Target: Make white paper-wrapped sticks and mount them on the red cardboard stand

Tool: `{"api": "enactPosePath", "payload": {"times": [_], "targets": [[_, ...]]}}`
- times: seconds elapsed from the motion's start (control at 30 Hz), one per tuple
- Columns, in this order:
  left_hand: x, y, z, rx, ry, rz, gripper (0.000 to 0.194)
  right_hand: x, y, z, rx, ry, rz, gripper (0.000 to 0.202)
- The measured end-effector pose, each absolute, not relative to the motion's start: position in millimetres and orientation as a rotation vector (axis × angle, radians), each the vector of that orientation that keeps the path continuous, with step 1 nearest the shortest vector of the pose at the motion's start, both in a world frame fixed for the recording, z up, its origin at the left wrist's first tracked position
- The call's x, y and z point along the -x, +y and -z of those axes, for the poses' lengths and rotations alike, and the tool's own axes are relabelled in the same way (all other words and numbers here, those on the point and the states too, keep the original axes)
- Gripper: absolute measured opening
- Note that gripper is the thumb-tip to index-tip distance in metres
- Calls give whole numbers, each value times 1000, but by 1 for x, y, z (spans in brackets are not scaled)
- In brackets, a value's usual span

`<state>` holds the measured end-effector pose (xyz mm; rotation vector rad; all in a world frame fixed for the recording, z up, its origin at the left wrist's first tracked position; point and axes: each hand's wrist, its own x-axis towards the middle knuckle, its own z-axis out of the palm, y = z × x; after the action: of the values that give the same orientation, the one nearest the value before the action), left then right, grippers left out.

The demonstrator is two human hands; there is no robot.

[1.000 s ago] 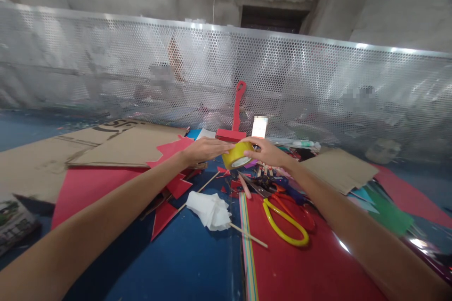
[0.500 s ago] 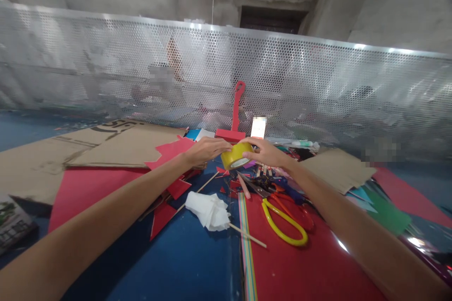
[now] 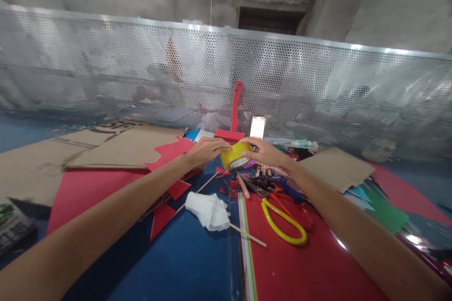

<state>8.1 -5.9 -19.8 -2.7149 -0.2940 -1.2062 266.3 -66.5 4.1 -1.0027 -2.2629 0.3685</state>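
A roll of yellow tape (image 3: pixel 234 154) is held up over the table, tilted so its inner ring shows. My right hand (image 3: pixel 263 151) grips it from the right, with fingers on top and thumb at the ring. My left hand (image 3: pixel 209 150) is at the roll's left side, its fingertips together against the tape's edge. Nearer to me, a white folded tissue (image 3: pixel 208 210) on a thin wooden stick (image 3: pixel 249 235) lies on the blue surface. Scissors with yellow handles (image 3: pixel 284 228) rest on red sheets to the right.
Brown cardboard (image 3: pixel 116 146) and red paper (image 3: pixel 88 193) lie at left. A red brush-shaped tool (image 3: pixel 235 113) and a lit phone (image 3: pixel 257 128) stand before a perforated metal screen (image 3: pixel 300 75). More cardboard (image 3: pixel 337 168) and green paper (image 3: pixel 383 209) are at right.
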Motion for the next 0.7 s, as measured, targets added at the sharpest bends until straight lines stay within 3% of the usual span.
{"api": "enactPosePath", "payload": {"times": [0.4,0.7], "targets": [[-5,-1,25,2687,-132,1119,29,-268,-69,-3,1013,-2236,-437,43],[-21,-22,8,2807,-525,943,43,-267,-68,-10,1223,-2177,-397,44]]}}
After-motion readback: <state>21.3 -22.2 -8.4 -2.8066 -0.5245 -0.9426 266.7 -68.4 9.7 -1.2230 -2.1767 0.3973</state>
